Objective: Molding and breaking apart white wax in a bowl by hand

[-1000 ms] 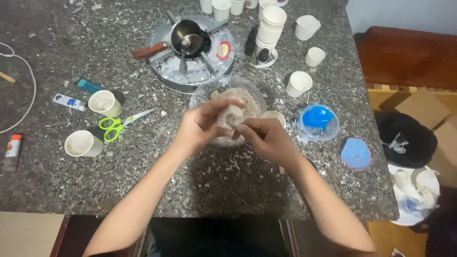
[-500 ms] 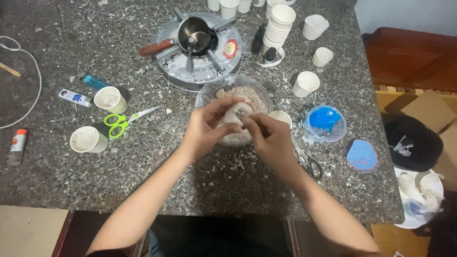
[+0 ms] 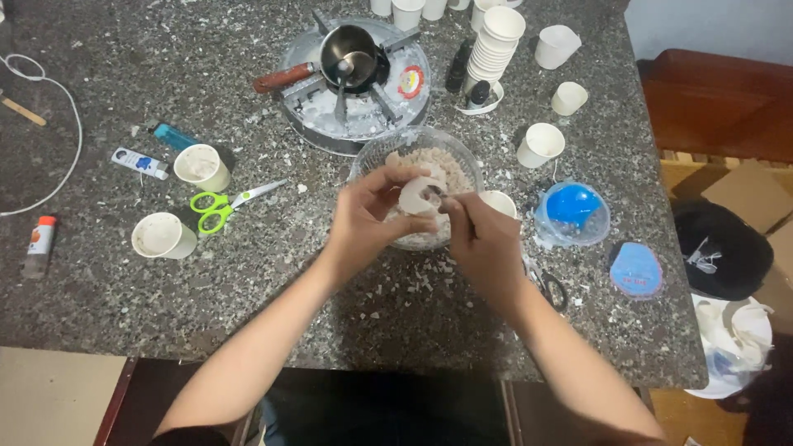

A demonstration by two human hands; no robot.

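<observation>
Head view, looking down: two bare forearms come up from the near edge of a speckled grey stone counter [image 3: 99, 272], converging over its middle. The left hand [image 3: 368, 216] is cupped, thumb toward the person, fingers curled and clamped on a small white paper cup [image 3: 417, 196]. The cup is held tipped on its side over a clear plastic bowl [image 3: 417, 188], its long axis roughly level and running left to right, mouth toward the right hand; the wall looks torn and ragged. The right hand [image 3: 481, 239] is knuckles-up, thumb and forefinger pinched together at the cup's open edge; whether they grip the paper or something thin inside it I cannot tell. The bowl is round, transparent, filled with pale, crumbly chunks. White flakes litter the stone around it. Just right of the bowl stands another white cup [image 3: 500, 203]; beyond it a clear tub with a blue ball-like object [image 3: 572, 211], and a blue lid [image 3: 637, 269] lying flat. Left of the hands: green-handled scissors [image 3: 223, 205] flat on the counter, blades pointing right, between two upright white cups [image 3: 201, 167] [image 3: 162, 234]. Farther off, a round metal tray [image 3: 357, 83] carries a small dark metal pot with a reddish wooden handle [image 3: 285, 78]. A tall stack of white cups [image 3: 496, 40] stands at the far right.
</observation>
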